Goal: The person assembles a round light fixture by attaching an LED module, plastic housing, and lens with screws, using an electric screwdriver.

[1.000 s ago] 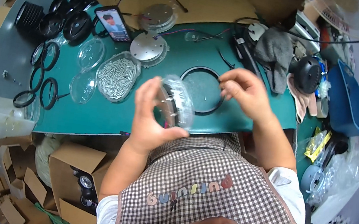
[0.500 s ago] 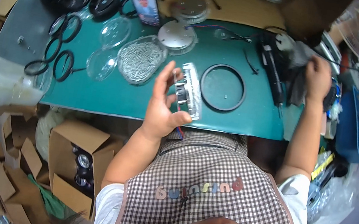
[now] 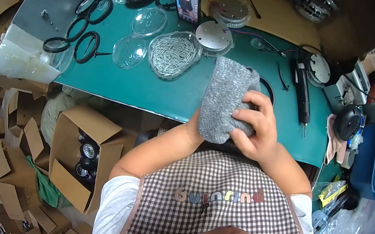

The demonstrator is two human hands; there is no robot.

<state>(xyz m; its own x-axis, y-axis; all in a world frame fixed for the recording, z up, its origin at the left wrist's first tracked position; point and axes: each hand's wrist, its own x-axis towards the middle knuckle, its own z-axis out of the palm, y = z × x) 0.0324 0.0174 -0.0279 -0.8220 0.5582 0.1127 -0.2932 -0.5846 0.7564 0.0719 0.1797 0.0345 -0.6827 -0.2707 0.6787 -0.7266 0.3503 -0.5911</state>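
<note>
A speckled grey cloth (image 3: 224,101) stands upright in front of me, close to the table's near edge. My right hand (image 3: 259,128) is closed on its right side, with the fingertips pressing into the fabric. Behind the cloth's lower left is my left hand (image 3: 194,127); its fingers are hidden, and so is the round finned lamp part it held earlier. A black ring (image 3: 270,88) lies on the green mat, mostly covered by the cloth and my right hand.
Left of the hands stands a clear tray of small metal pins (image 3: 172,56), beside clear lens covers (image 3: 129,52) and black rings (image 3: 85,47). Beyond are a silver disc lamp part (image 3: 214,35) and a propped phone (image 3: 186,1). On the right lies a black electric screwdriver (image 3: 303,88).
My right hand has come from the right side of the table to the middle, bringing the grey cloth. The cloth now covers my left hand's fingers and the lamp part. The view has shifted.
</note>
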